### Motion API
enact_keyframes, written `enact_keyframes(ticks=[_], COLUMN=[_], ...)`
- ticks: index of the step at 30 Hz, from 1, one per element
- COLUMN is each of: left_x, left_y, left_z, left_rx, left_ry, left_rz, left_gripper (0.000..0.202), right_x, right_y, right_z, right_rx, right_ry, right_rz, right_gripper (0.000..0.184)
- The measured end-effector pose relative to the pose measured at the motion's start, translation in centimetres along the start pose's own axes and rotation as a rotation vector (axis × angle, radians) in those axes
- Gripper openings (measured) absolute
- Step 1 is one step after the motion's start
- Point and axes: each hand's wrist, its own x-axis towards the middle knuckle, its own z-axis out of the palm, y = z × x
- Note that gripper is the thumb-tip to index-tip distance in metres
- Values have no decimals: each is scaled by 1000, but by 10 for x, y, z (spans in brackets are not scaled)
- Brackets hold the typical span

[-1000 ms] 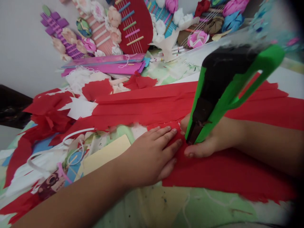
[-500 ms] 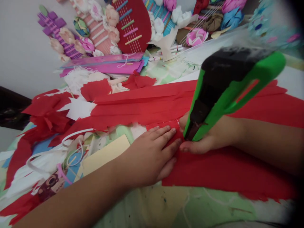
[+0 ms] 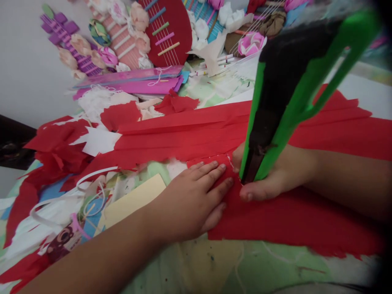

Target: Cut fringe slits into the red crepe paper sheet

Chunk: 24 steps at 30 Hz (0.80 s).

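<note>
My right hand (image 3: pixel 275 175) is closed round a green and black glue gun (image 3: pixel 284 94), whose tip points down at the near edge of a large red crepe paper sheet (image 3: pixel 290 220). The gun's body rises up and to the right, close to the camera. My left hand (image 3: pixel 196 200) lies flat on the red paper just left of the tip, fingers stretched out and pressing the sheet down. A small folded edge of the paper shows between the two hands.
Torn red paper scraps (image 3: pixel 61 151) and white strips (image 3: pixel 61 204) litter the left. A cream card (image 3: pixel 134 200) lies under my left forearm. Paper flowers and craft pieces (image 3: pixel 128 36) line the back by a white wall; pink paper strips (image 3: pixel 131 81) lie before them.
The glue gun has tilted more upright, its rear end rising toward the top right. My right hand has shifted slightly; my left hand stays pressed on the paper.
</note>
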Motion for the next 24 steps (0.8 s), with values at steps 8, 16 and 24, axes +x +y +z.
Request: enact_keyframes(ticks=[8, 16, 24], left_x=[2, 4, -1], left_y=[-1, 0, 0], left_z=[-1, -3, -3], left_rx=[-37, -88, -82], left_ry=[-28, -99, -96], left_rz=[-2, -18, -39], left_gripper=[40, 38, 38], right_x=[0, -1, 2], right_y=[0, -3, -5], right_z=[3, 2, 2], right_rx=[-43, -256, -255], right_ry=[-14, -118, -102], right_rz=[-23, 30, 33], right_gripper=[33, 31, 33])
